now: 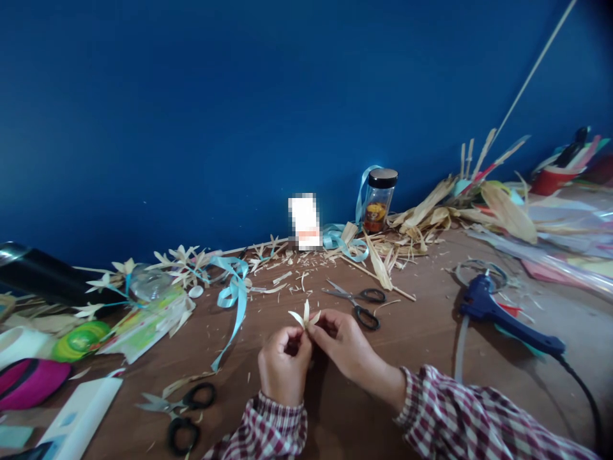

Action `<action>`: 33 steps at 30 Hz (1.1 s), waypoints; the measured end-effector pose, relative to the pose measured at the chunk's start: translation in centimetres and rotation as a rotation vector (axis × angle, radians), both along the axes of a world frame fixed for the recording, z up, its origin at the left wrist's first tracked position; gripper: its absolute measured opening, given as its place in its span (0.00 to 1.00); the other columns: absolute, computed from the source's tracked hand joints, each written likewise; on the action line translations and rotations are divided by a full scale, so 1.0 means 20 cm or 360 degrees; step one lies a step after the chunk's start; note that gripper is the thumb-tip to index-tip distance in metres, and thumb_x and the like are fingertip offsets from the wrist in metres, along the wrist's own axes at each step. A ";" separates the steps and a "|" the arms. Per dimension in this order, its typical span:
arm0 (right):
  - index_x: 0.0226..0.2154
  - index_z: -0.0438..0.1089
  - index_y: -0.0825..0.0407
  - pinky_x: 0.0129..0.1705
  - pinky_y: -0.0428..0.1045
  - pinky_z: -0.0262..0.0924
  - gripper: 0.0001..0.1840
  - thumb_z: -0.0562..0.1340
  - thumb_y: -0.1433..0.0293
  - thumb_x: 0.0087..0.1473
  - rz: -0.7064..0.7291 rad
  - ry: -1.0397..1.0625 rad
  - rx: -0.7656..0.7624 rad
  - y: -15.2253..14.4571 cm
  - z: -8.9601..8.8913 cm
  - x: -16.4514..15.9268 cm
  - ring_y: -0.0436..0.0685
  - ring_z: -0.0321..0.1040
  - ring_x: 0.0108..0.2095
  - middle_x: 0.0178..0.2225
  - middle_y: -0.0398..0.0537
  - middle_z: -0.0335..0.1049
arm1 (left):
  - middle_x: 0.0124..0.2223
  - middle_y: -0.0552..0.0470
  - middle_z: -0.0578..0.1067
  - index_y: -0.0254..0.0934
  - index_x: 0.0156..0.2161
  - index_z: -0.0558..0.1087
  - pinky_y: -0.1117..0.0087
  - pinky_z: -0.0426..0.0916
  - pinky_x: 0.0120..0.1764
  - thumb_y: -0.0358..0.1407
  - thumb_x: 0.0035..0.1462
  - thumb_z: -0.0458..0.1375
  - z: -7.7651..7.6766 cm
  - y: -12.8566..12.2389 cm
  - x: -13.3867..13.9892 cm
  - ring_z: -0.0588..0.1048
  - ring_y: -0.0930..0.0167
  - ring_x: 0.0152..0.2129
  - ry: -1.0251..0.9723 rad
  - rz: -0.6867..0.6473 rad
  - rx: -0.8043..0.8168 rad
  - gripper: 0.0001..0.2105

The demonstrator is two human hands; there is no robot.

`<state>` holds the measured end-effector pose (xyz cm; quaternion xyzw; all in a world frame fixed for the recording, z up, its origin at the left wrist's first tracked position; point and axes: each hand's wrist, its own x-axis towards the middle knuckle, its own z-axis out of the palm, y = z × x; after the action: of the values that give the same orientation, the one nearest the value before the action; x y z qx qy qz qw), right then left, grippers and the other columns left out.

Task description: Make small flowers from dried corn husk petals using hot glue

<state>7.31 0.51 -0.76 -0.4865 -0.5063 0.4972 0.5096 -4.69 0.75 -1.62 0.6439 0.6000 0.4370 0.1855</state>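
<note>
Over the tabletop [421,345], the left hand [285,363] and right hand [353,352] pinch a pale husk flower [306,314] in a nearly closed grip, petals showing, base hidden between them, while a pixelated white object [306,220] farther back is indistinct.

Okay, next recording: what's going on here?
A person in checked sleeves holds a small, pale flower-like piece with the fingers of the left hand and right hand, above a brown table. One pair of scissors lies just beyond the right hand, another pair to the left, and a blue glue gun to the right.
</note>
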 end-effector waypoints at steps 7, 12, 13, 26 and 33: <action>0.29 0.72 0.56 0.31 0.44 0.60 0.09 0.57 0.71 0.52 0.0015 -0.0041 -0.0031 0.00 -0.01 0.01 0.51 0.66 0.28 0.26 0.45 0.71 | 0.20 0.52 0.75 0.36 0.24 0.73 0.72 0.66 0.23 0.38 0.46 0.56 0.01 -0.01 0.00 0.72 0.70 0.17 0.0017 0.0000 0.0015 0.08; 0.29 0.72 0.56 0.30 0.44 0.59 0.08 0.57 0.71 0.51 0.0032 0.0002 -0.0017 0.00 0.00 0.01 0.50 0.65 0.27 0.25 0.44 0.71 | 0.20 0.52 0.75 0.36 0.24 0.73 0.72 0.67 0.23 0.38 0.47 0.56 0.00 0.00 0.00 0.72 0.71 0.17 -0.0004 -0.0017 0.0004 0.08; 0.29 0.72 0.56 0.29 0.44 0.59 0.08 0.57 0.71 0.51 0.0033 0.0004 -0.0014 0.00 0.01 0.01 0.50 0.64 0.26 0.25 0.44 0.71 | 0.21 0.52 0.75 0.36 0.24 0.73 0.73 0.67 0.23 0.38 0.47 0.57 0.00 0.00 0.00 0.72 0.70 0.17 -0.0009 -0.0021 0.0000 0.08; 0.25 0.70 0.56 0.22 0.42 0.52 0.10 0.56 0.71 0.51 0.0028 0.0008 -0.0123 0.02 0.02 0.04 0.47 0.59 0.20 0.20 0.41 0.66 | 0.30 0.48 0.79 0.35 0.32 0.76 0.70 0.71 0.31 0.37 0.50 0.56 0.00 0.00 -0.03 0.77 0.66 0.26 -0.0064 -0.0189 -0.0097 0.08; 0.25 0.69 0.56 0.22 0.42 0.52 0.09 0.56 0.70 0.51 0.0028 0.0021 -0.0178 0.02 0.02 0.03 0.47 0.59 0.20 0.21 0.42 0.66 | 0.26 0.51 0.78 0.35 0.29 0.75 0.72 0.69 0.26 0.36 0.49 0.57 0.02 0.00 -0.01 0.76 0.68 0.22 -0.0173 -0.0123 -0.0114 0.07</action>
<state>7.86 0.82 -0.31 -0.5065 -0.4787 0.5323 0.4806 -4.95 0.72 -1.31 0.6349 0.5790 0.4422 0.2574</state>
